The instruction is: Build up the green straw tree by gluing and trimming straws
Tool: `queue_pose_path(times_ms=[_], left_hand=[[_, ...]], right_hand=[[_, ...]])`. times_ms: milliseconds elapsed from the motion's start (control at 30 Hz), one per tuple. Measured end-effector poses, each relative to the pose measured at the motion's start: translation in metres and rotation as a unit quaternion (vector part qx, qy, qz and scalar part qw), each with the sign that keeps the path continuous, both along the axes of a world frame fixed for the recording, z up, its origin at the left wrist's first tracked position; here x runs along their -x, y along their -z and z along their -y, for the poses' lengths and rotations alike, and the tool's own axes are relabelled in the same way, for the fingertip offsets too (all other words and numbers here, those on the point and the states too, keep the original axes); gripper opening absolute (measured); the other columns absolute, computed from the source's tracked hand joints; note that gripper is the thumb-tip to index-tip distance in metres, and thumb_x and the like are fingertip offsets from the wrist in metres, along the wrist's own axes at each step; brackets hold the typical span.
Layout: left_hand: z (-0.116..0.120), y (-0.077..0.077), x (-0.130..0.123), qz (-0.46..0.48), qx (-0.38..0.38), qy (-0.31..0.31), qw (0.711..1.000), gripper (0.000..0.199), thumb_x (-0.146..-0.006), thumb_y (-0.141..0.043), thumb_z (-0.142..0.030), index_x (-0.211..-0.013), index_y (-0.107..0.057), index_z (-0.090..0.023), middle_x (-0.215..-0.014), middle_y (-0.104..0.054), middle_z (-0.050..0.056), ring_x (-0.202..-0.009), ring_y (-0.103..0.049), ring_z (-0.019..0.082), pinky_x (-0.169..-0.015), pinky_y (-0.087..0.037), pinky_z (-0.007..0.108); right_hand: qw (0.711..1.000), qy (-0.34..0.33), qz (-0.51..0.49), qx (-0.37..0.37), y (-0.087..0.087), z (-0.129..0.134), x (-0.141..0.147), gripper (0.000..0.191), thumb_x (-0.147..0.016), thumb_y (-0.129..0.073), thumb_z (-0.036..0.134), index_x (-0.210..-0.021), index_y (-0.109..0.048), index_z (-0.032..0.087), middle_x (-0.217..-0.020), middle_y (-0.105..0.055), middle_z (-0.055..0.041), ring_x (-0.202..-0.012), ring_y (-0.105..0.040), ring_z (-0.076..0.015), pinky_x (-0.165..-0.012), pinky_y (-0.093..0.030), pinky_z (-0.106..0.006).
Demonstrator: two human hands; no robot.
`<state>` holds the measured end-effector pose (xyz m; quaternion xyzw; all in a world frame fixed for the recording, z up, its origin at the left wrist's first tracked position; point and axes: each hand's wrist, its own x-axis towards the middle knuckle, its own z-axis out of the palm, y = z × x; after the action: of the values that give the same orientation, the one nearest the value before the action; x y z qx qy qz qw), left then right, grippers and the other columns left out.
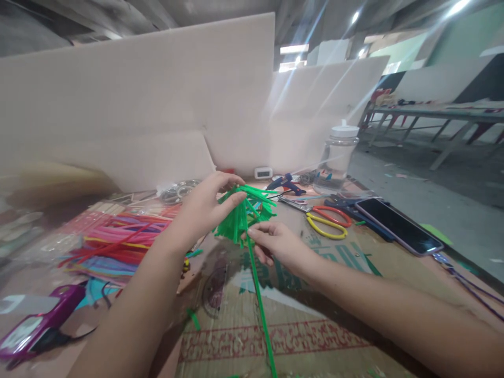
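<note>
A bunch of green pipe cleaners (233,220), fanned out like a small tassel, is held above the cardboard. My left hand (210,202) comes over it from the left, its thumb and fingers closed on the top. Just below and to the right, my right hand (275,242) pinches a long green pipe cleaner (260,299). That stem runs from the bunch down toward the bottom edge of the view. Where it joins the bunch is partly hidden by my fingers.
Coloured pipe cleaners (122,239) lie left, near a purple glue gun (47,320). Scissors (331,223), a blue glue gun (287,184), a phone (397,226) and a lidded water bottle (338,155) are to the right. A small digital clock (263,173) stands by the white board (157,94).
</note>
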<state>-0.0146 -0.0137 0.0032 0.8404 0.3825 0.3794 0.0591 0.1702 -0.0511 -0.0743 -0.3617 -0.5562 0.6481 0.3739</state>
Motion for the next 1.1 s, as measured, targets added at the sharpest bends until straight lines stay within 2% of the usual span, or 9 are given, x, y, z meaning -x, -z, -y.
queue_pose_path(times_ms=[333,533,733,867,1100], left_hand=[[0.003,0.001,-0.005,-0.011,-0.027,-0.027,0.999,0.022,-0.094,-0.058,-0.036,-0.109,-0.064,-0.022,-0.107,-0.069,0.004,-0.097,-0.066,0.021,-0.087,-0.051,0.037],[0.003,0.001,-0.005,-0.012,-0.025,-0.014,1.000,0.022,-0.095,-0.058,-0.036,-0.110,-0.064,-0.021,-0.108,-0.068,0.004,-0.099,-0.065,0.021,-0.089,-0.050,0.036],[0.004,0.000,-0.005,-0.024,-0.040,-0.006,0.999,0.022,-0.096,-0.057,-0.035,-0.111,-0.063,-0.021,-0.108,-0.067,0.004,-0.100,-0.065,0.020,-0.088,-0.050,0.035],[0.002,0.001,-0.004,-0.032,-0.041,0.000,0.999,0.024,-0.097,-0.056,-0.036,-0.115,-0.064,-0.021,-0.111,-0.067,0.005,-0.103,-0.064,0.020,-0.090,-0.049,0.035],[-0.010,0.006,0.000,0.005,-0.023,0.028,0.999,0.032,-0.102,-0.045,-0.036,-0.122,-0.066,-0.021,-0.116,-0.068,0.007,-0.110,-0.063,0.020,-0.095,-0.047,0.036]], right_hand=[[1.000,-0.011,-0.005,0.002,-0.001,0.000,0.000,0.034,-0.088,-0.060,0.049,-0.074,-0.055,0.019,-0.043,-0.056,0.0061,-0.032,-0.038,-0.0052,-0.038,-0.023,-0.020],[0.999,-0.016,-0.020,0.024,-0.003,0.001,0.000,0.029,-0.088,-0.061,0.044,-0.080,-0.063,0.016,-0.042,-0.056,0.0058,-0.031,-0.037,-0.0052,-0.037,-0.022,-0.021],[0.999,-0.011,-0.015,0.030,-0.002,0.001,0.001,0.025,-0.091,-0.056,0.037,-0.077,-0.061,0.016,-0.041,-0.055,0.0057,-0.031,-0.036,-0.0053,-0.037,-0.022,-0.020],[1.000,-0.001,-0.008,0.026,-0.002,-0.001,0.000,0.027,-0.090,-0.058,0.040,-0.078,-0.061,0.016,-0.041,-0.055,0.0058,-0.031,-0.036,-0.0054,-0.037,-0.022,-0.020],[0.999,-0.004,0.034,0.006,-0.009,-0.003,-0.003,0.036,-0.090,-0.058,0.049,-0.085,-0.066,0.014,-0.045,-0.060,0.0033,-0.032,-0.040,-0.0060,-0.037,-0.027,-0.020]])
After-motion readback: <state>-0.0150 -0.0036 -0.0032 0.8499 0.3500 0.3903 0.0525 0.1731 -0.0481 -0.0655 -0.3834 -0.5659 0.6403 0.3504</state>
